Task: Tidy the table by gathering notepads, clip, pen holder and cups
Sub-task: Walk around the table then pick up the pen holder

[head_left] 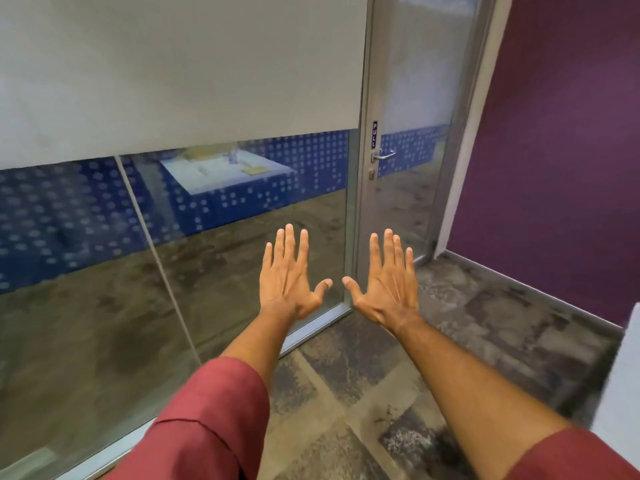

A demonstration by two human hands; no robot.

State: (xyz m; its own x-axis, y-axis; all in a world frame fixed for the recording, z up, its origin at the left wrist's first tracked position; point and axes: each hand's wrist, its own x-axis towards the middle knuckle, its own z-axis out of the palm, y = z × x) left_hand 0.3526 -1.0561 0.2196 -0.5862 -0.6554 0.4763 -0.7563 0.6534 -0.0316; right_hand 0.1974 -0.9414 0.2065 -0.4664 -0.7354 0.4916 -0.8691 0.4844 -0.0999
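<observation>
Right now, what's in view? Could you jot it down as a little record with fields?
left hand: left hand held out in the air, fingers straight and spread, holding nothing
right hand: right hand held out the same way, empty
sleeves: red sleeves on both arms
ahead: glass partition with a grey roller blind lowered partway
door: glass door with a lever handle and a PULL sign
wall: purple wall to the right
floor: mottled carpet tiles
task items: none directly in view
</observation>
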